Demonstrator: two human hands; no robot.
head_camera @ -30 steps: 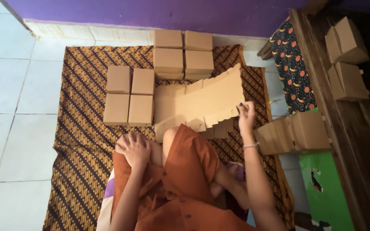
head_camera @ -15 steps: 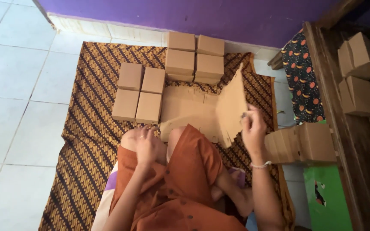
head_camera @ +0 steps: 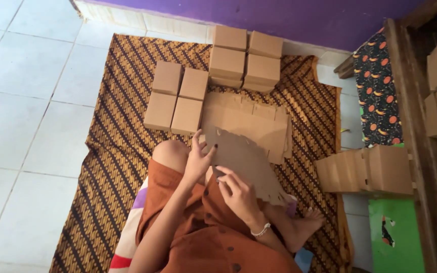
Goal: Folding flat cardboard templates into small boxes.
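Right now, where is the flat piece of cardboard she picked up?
In the head view the flat cardboard piece is in the middle, over her lap, held by the left hand and right hand, just in front of the flat cardboard stack.

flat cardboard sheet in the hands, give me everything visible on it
The flat cardboard blank is plain brown, unfolded, with notched, tabbed edges. It lies tilted over the person's lap, above the patterned mat. The left hand grips its left edge; the right hand rests on its lower edge. Behind it lies a stack of similar blanks.
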